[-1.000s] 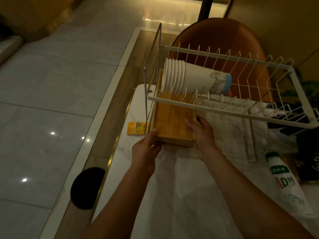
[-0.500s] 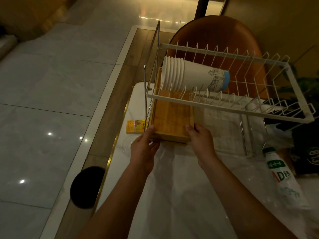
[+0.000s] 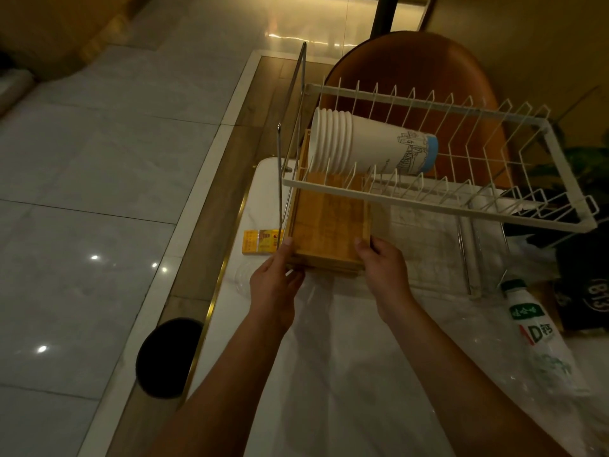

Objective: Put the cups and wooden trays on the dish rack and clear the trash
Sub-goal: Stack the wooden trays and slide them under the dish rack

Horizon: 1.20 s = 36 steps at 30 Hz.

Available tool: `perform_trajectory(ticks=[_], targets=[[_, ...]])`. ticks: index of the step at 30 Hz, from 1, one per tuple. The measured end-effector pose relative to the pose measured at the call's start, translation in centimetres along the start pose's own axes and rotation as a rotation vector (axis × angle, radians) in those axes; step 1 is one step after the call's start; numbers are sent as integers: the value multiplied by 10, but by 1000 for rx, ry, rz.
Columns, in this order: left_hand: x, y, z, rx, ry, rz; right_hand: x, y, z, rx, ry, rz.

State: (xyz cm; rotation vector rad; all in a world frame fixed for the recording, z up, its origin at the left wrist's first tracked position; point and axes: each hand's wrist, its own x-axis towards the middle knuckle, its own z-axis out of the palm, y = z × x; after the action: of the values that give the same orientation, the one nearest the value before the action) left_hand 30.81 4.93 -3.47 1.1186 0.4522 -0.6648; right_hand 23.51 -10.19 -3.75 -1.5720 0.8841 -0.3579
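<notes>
A white two-tier wire dish rack (image 3: 408, 201) stands on the table. A stack of white paper cups (image 3: 369, 146) lies on its side on the upper tier. Wooden trays (image 3: 329, 230) sit stacked on the lower tier at the left end, sticking out toward me. My left hand (image 3: 275, 278) grips the trays' near left corner. My right hand (image 3: 384, 268) grips their near right corner, thumb on top.
A yellow box (image 3: 260, 241) lies on the table left of the rack. A plastic bottle (image 3: 534, 331) and dark items (image 3: 590, 285) are at the right. Clear plastic sheets cover the white table (image 3: 346, 374). A black bin (image 3: 169, 356) stands on the floor; a brown chair (image 3: 418, 67) is behind.
Both hands have pushed the wooden trays a little farther under the upper tier. The cups have not moved.
</notes>
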Motion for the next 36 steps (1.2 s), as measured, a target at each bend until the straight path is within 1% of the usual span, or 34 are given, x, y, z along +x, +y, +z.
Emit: perform_trajectory(ticks=[7, 13, 26, 36], targets=[[-5, -6, -5, -35, -50, 14, 1, 3, -4, 47, -24, 4], [-4, -6, -5, -18, -36, 31, -2, 5, -2, 37, -24, 8], [-4, -6, -5, 10, -59, 68, 1, 9, -1, 22, 0, -9], [-5, -1, -4, -30, -68, 15, 0, 8, -1, 22, -2, 14]])
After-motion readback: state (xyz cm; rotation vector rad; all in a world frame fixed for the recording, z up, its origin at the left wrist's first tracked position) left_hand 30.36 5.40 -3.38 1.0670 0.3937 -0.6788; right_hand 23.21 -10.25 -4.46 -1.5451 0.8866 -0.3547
